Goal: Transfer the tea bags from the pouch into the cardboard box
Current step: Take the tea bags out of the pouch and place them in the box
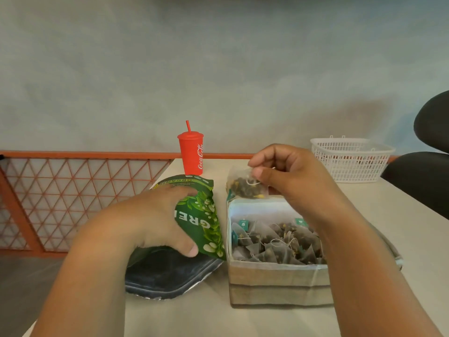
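One cardboard box [277, 278] sits near right, heaped with tea bags [274, 244]; just left, my left hand [145, 222] grips the green pouch [206, 222]; my right hand [291, 171] pinches a single tea bag [243, 188] above the box's far edge.

Pouch [201, 215] and cardboard box [277, 280] side by side on a tabletop [401, 227].

The pouch lies towards the tabletop's left edge, its open mouth turned to the person, with the left hand [150, 220] gripping it from above. Just beside it on the right stands the cardboard box, tea bags [274, 244] piled inside. The right hand [286, 171] pinches a single tea bag [245, 186] above the box's far wall. Behind the pouch, at the tabletop's far edge, stands a lidded cup [191, 154] with a straw. A basket [352, 159] sits far right, behind the box and well apart from it, with a chair [432, 147] on its right. A mesh railing [73, 190] runs off to the tabletop's left.
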`<state>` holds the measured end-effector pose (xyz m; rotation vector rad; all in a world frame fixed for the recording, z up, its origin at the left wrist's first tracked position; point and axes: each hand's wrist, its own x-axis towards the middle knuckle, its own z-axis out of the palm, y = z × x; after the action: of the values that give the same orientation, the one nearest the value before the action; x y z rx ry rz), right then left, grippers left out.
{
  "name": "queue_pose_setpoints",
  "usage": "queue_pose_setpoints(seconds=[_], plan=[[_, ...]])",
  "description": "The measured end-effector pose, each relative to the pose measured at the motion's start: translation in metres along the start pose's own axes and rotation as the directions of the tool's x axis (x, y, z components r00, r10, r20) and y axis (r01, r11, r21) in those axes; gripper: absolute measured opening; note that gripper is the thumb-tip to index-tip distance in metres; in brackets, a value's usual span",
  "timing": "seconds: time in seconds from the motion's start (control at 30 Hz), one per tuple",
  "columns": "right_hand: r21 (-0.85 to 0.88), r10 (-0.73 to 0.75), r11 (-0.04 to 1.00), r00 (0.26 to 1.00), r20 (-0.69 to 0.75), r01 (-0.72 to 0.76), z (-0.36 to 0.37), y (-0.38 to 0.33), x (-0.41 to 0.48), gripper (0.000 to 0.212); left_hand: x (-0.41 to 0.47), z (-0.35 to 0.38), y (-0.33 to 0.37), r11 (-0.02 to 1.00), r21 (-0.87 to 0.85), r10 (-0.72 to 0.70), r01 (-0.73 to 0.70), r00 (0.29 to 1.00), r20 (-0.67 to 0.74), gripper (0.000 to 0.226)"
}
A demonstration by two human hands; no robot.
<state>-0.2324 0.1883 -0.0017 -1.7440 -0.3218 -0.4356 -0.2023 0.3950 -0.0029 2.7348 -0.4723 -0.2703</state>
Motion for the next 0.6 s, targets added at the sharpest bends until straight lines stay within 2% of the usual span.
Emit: queue_pose_setpoints(seconds=[0.13,0.27,0.33,0.43,0.6], plan=[[-0.084,-0.016,0.996,0.994,-0.108,0.006,-0.020,0.003,0.002,0.022,0.010,0.005,-0.009,0.979,0.183,-0.107,0.092,0.991,0.076,0.118],[-0.192,-0.006,0.981,0.975,-0.223,-0.038,-0.042,0.007,0.000,0.021,0.013,0.009,-0.009,0.964,0.236,-0.146,0.119,0.984,0.100,0.113],[-0.330,-0.013,0.941,0.964,-0.267,-0.078,-0.054,0.010,-0.002,0.019,0.014,0.009,-0.008,0.970,0.214,-0.137,0.118,0.987,0.080,0.106],[-0.555,-0.001,0.819,0.965,-0.262,-0.150,-0.071,0.011,-0.007,0.017,0.013,0.008,-0.006,0.978,0.177,-0.106,0.106,0.994,-0.009,0.089],[-0.665,0.113,0.700,0.960,-0.256,-0.260,-0.092,0.008,-0.017,0.022,0.012,0.007,-0.008,0.985,0.154,-0.036,0.075,0.969,-0.243,0.050]])
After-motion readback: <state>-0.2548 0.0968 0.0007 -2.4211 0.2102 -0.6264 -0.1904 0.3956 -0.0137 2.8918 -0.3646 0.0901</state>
